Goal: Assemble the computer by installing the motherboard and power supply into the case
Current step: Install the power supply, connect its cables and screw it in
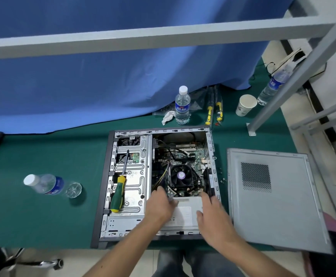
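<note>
You've got both hands on the power supply (pixel 185 211), the grey box sitting in the lower right corner of the case (pixel 155 184), just below the motherboard (pixel 183 168) and its fan. Your left hand (pixel 160 204) has its fingers draped over the box's left edge, and your right hand (pixel 211 211) is spread along the right edge with the thumb laid on top, so it's more of a flat-handed steady from both sides than a tight grab, though I can't quite see whether any fingertips hook under it. Slide it evenly toward the case's wall, keep it level, and watch the yellow and black cables (pixel 164 172) right above your left fingers so they don't get pinched underneath. Your screwdriver (pixel 118 193) is parked on the drive cage, left of your left hand, within easy reach for when the holes line up.
</note>
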A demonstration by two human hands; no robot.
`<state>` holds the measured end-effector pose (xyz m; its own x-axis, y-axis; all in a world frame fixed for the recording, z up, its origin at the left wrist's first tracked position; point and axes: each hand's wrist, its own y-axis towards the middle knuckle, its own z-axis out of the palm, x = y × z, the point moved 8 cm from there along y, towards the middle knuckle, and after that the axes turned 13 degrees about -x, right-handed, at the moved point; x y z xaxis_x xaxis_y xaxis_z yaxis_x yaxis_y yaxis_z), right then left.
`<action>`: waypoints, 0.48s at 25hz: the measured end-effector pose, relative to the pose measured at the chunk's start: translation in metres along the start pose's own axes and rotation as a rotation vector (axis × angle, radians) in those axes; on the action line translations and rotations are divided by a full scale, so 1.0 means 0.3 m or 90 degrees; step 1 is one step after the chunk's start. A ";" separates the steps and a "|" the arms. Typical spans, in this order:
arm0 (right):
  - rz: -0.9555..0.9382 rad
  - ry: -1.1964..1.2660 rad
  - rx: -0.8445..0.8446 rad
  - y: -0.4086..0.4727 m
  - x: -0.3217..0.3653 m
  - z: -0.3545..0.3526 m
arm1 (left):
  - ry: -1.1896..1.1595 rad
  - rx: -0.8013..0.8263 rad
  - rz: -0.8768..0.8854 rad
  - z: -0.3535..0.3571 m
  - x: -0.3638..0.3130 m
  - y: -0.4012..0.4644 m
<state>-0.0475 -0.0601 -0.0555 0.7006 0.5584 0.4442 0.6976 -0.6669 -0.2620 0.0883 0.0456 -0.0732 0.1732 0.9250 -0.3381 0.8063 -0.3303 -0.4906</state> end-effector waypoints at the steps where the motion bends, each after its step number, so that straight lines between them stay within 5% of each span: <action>1: 0.040 0.042 0.048 -0.016 -0.021 0.013 | 0.008 0.011 -0.009 0.010 -0.004 -0.004; 7: 0.173 0.167 0.169 0.016 -0.065 0.059 | -0.054 0.054 -0.019 0.059 -0.007 -0.035; 12: 0.201 0.145 0.151 0.033 -0.055 0.072 | -0.046 0.037 -0.008 0.054 -0.003 -0.028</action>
<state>-0.0488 -0.0653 -0.0839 0.8520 0.2056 0.4815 0.4892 -0.6402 -0.5923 0.0724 0.0446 -0.0818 0.1205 0.9136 -0.3882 0.7740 -0.3314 -0.5396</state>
